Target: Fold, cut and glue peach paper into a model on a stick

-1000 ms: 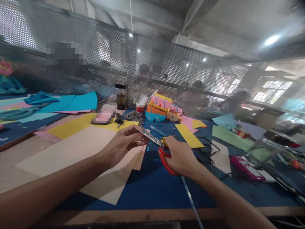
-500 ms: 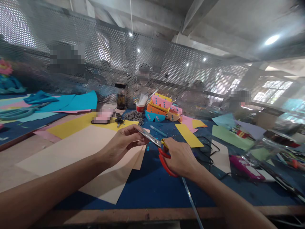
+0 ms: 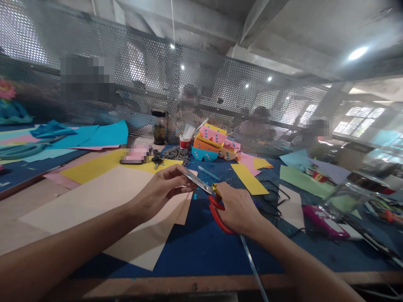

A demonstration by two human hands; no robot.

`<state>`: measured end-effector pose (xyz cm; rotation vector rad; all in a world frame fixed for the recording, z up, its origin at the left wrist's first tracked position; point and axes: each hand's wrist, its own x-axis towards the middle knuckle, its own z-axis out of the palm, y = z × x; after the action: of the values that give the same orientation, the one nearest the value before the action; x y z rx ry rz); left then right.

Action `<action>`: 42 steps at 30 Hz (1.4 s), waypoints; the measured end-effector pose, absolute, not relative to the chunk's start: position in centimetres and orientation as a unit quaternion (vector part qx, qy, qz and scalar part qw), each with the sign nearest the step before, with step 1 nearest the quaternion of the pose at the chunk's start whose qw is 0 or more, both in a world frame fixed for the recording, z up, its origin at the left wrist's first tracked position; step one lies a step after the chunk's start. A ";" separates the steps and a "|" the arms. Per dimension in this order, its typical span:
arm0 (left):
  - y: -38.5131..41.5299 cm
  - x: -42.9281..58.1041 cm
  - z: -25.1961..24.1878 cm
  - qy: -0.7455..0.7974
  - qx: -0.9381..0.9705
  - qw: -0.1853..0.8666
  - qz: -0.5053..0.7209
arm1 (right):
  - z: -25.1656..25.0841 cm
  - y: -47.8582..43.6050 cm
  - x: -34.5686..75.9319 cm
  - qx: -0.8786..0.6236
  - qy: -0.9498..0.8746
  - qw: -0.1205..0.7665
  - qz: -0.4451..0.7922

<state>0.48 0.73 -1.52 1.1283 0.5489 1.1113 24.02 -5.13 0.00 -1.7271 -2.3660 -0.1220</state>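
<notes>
Blue tabletop lay under beige paper | right hand fingers clenched in red-handled scissors, above tabletop's middle | left hand fingers curled at blade tip, grip unclear.

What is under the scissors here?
Below the scissors lies the blue mat, dotted with paper scraps, and the edge of a beige sheet. The right hand hides the mat beneath the handles.
</notes>
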 end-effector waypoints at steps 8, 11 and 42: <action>0.6 0.5 -1.4 0.247 0.503 0.664 0.494 | -0.1 -5.3 23.9 -0.590 -0.799 0.104 -0.041; 0.6 0.4 -1.5 0.251 0.503 0.662 0.495 | -0.2 -5.3 23.9 -0.587 -0.801 0.111 -0.041; 0.7 0.4 -1.4 0.257 0.509 0.656 0.495 | -0.3 -5.3 24.1 -0.589 -0.797 0.112 -0.070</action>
<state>0.41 0.70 -1.43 1.1533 0.5831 1.1222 24.08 -5.28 -0.32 -1.7293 -2.3390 -0.2066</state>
